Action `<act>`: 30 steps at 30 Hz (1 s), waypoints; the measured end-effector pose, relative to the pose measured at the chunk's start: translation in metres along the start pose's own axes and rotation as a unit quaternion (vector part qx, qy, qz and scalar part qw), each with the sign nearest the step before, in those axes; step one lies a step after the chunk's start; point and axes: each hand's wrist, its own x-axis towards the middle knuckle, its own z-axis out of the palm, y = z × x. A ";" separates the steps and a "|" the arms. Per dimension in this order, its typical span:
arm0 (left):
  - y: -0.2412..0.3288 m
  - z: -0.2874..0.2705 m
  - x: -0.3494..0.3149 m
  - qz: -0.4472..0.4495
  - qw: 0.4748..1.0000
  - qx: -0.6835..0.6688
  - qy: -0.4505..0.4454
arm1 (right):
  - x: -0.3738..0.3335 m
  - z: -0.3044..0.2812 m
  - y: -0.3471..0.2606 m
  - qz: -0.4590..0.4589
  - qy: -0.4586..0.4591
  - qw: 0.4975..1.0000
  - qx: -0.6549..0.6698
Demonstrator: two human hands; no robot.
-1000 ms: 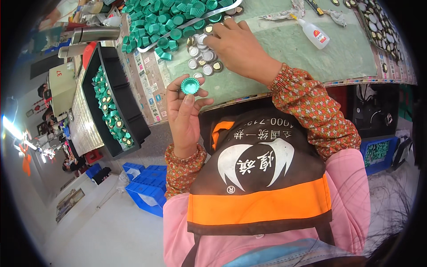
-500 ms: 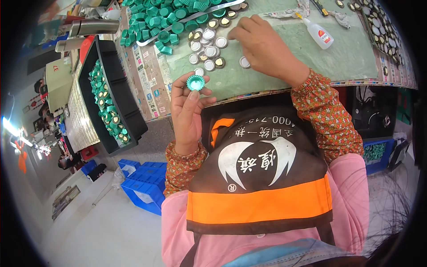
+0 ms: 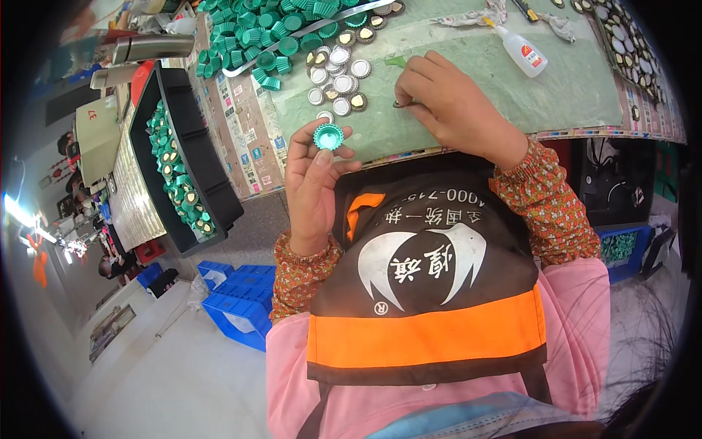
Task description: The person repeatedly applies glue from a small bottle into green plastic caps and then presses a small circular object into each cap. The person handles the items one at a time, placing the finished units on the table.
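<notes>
Held up between the thumb and fingers of my left hand (image 3: 310, 183) is a green fluted cap (image 3: 328, 137), its hollow side facing up. My right hand (image 3: 453, 102) is at the mat's near side, thumb and forefinger pinched on a small round disc (image 3: 398, 104); only its dark edge shows. Between and beyond my hands, several white-faced discs with scalloped rims (image 3: 343, 84) lie on the green mat (image 3: 504, 102). Some of the discs near them carry a pale yellowish patch.
Green fluted caps (image 3: 252, 33) are heaped at the far left of the table. A black bin (image 3: 201, 139) of green caps stands at left. A white glue bottle (image 3: 525, 55) lies far right, near a tray of discs (image 3: 625, 44). Blue crates (image 3: 241, 300) sit on the floor.
My right hand has come down and right to where a lone white disc lay, and now pinches it. My left hand, still holding the cap, has shifted slightly right.
</notes>
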 end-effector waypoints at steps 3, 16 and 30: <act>-0.001 -0.002 -0.002 -0.011 1.000 -0.015 -0.012 | -0.013 -0.008 0.003 -0.040 0.008 0.997 -0.068; -0.002 0.006 0.000 -0.040 0.998 -0.027 -0.032 | -0.025 -0.008 -0.002 0.090 0.049 0.994 -0.023; -0.010 0.004 -0.004 -0.060 0.996 -0.053 -0.035 | -0.018 -0.015 -0.006 0.061 -0.015 0.991 -0.114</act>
